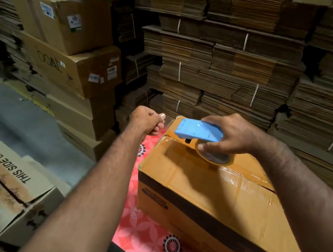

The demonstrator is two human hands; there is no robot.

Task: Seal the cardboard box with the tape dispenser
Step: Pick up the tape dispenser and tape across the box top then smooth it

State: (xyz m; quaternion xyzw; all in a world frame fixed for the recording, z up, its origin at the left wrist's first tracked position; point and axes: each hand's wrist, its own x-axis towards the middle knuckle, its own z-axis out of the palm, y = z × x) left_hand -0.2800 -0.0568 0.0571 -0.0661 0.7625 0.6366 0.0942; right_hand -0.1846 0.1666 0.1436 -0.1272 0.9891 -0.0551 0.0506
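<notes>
An orange-brown cardboard box (200, 196) stands closed on a red patterned cloth. Clear tape shines along its top seam on the right. My right hand (230, 136) grips a blue tape dispenser (196, 130) with a roll of tan tape (214, 156), held over the box's far end. My left hand (148, 121) hovers left of the box's far corner with its fingers curled into a fist. Whether it pinches a tape end cannot be made out.
The red floral cloth (147, 235) covers the surface under the box. A worn carton marked THIS SIDE UP (3, 184) lies at the lower left. Stacked boxes (71, 67) rise at the left, and bundled flat cardboard (232, 67) fills the wall behind.
</notes>
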